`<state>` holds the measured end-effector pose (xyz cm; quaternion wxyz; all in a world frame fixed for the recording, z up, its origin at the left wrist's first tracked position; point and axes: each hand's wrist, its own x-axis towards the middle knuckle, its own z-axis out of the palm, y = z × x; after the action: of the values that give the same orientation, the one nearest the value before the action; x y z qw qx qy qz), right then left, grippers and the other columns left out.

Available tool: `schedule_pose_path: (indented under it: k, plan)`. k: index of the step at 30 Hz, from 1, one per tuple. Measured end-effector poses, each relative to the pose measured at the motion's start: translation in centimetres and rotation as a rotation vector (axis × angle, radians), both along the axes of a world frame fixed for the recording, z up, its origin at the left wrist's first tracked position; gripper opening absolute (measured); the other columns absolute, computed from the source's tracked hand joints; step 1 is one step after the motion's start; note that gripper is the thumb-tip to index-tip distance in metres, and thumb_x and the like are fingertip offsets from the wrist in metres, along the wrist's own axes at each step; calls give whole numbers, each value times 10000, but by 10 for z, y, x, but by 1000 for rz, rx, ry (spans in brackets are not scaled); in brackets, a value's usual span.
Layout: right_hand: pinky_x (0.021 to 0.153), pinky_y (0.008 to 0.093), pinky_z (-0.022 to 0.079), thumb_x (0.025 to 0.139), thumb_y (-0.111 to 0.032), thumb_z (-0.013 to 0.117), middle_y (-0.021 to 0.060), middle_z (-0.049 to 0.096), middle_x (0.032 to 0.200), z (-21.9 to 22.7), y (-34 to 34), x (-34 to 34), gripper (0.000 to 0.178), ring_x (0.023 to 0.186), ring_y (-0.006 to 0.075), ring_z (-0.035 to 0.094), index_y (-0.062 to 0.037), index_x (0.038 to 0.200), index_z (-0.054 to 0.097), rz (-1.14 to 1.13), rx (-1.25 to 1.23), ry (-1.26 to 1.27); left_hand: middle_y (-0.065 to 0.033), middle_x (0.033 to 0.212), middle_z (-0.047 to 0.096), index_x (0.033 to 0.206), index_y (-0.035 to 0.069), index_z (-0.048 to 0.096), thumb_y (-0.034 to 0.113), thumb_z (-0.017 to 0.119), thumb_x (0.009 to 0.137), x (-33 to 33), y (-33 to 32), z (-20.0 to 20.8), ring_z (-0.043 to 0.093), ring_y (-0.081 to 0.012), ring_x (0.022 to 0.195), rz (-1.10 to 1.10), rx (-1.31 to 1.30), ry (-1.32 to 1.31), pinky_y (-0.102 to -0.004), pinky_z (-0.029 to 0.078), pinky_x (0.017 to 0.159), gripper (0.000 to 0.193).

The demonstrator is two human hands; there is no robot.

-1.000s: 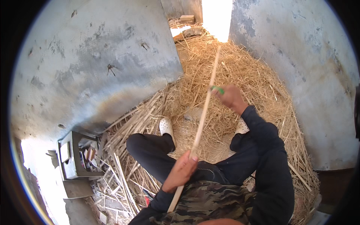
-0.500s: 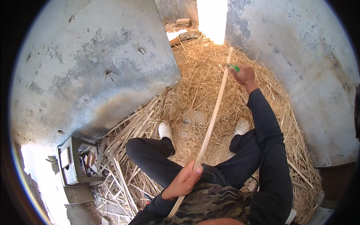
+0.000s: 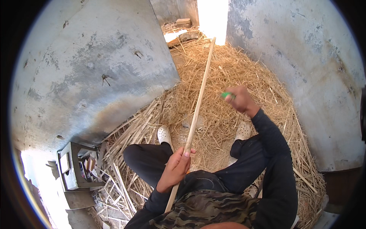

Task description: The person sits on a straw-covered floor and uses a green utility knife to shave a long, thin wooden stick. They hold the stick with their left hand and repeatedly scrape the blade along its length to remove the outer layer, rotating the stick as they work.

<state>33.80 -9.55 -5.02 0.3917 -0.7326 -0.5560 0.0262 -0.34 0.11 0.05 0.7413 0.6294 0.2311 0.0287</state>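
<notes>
In the head view, a long pale wooden stick (image 3: pixel 200 99) lies between a seated person's knees, its long axis running from the lap away toward the far edge of the straw-strewn floor (image 3: pixel 248 70), leaning slightly right at the far end. The left hand (image 3: pixel 176 166) is wrapped around its lower part, thumb on top, and a short length runs on below the fist to the edge of the camouflage top (image 3: pixel 213 204). The right hand (image 3: pixel 241 100) is clenched round a small green tool (image 3: pixel 227 95); blur hides its working end. This hand hangs to the right of the stick, apart from it, level with its middle stretch, so the stick lies just to the left of the tool, and the left hand is the nearer one, being already on it. White shoes (image 3: pixel 164 134) rest on the floor to either side of the stick. Loose strips (image 3: pixel 139 120) are heaped along the floor's left edge, below a grey wall (image 3: pixel 87 72), and a small box-like cabinet (image 3: pixel 71 182) stands near the floor's near left corner.
</notes>
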Motion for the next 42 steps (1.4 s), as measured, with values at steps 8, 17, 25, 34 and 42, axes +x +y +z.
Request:
schedule_pose_path:
  k: [8, 17, 25, 34, 42]
  plan:
    - [415, 390, 371, 723, -804, 567, 59, 448, 462, -5, 28, -53, 706, 425, 265, 512, -131, 542, 459, 13, 46, -359, 78, 581, 365, 1062, 30, 510, 310, 407, 1047, 2, -5, 5, 301, -10, 485, 34, 30, -54, -194, 234, 442, 298]
    - [397, 359, 362, 710, -819, 568, 32, 417, 427, -1, 48, -55, 718, 374, 220, 469, -134, 513, 478, -40, 212, -454, 80, 623, 369, 1049, 31, 509, 300, 423, 1045, -5, 0, 11, 309, -14, 533, 72, 95, -50, -199, 247, 482, 282]
    - [399, 360, 370, 713, -811, 577, 41, 437, 435, 5, 46, -84, 711, 384, 224, 491, -135, 511, 484, 13, 163, -391, 88, 613, 362, 1047, 39, 505, 294, 428, 1042, -9, 5, 11, 296, -7, 519, 91, -25, -95, -190, 230, 467, 266]
    - [368, 327, 330, 859, -738, 448, -17, 435, 460, -5, 59, -56, 626, 388, 155, 428, -178, 702, 680, -137, 97, -394, 88, 627, 361, 1033, 53, 511, 285, 445, 1036, -5, -1, 7, 309, -7, 544, 76, 101, -4, -186, 247, 488, 241]
    - [373, 328, 354, 845, -717, 506, 21, 473, 443, -5, 41, -61, 581, 368, 169, 434, -194, 742, 735, -108, -25, -231, 83, 650, 373, 1056, 49, 513, 276, 428, 1043, -16, -7, -2, 326, -12, 554, 34, 30, -8, -198, 268, 497, 243]
